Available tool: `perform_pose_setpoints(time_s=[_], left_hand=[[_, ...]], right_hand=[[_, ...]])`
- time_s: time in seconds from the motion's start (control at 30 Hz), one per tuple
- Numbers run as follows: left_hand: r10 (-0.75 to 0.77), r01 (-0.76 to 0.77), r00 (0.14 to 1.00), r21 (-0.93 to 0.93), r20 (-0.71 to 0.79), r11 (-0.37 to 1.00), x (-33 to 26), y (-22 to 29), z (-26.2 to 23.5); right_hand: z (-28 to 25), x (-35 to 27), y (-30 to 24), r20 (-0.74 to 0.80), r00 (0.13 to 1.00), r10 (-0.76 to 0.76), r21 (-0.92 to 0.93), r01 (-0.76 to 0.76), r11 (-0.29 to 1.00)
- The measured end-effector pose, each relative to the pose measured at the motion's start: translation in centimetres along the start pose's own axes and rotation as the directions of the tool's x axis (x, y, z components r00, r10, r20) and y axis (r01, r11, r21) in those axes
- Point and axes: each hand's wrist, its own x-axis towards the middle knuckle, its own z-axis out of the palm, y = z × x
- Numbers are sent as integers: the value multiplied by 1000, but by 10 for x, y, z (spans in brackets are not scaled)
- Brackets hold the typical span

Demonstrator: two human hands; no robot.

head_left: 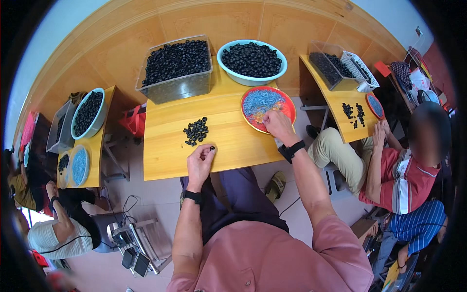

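Note:
My left hand [199,166] is at the front edge of the yellow table, pinching a small black ring-shaped part [212,148] between thumb and fingertips. Just beyond it, a loose pile of the same black parts [196,131] lies on the tabletop. My right hand [278,125] reaches over the near side of a round red plate [290,108], its fingers pressed together. Thin blue pieces [262,100] are heaped on the plate, with some orange showing among them. Whatever is between the right fingertips is too small or hidden to make out.
Behind the pile stand a clear plastic bin [177,90] and a light-blue basin [252,80], both full of black parts. Similar tables with bins and plates flank mine. A person in a red shirt [394,180] sits at the right; another person [61,233] sits at the left.

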Motion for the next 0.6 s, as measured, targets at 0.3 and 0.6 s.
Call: perform_pose_setpoints(time_s=[0.3, 0.6], left_hand=[[-26, 25, 998, 24, 60, 999, 0, 5, -2], [-47, 45, 997, 32, 69, 999, 0, 10, -2]], right_hand=[[4, 4, -1, -2, 1000, 9, 7, -9, 1000], [2, 3, 7, -102, 995, -24, 124, 36, 992]])
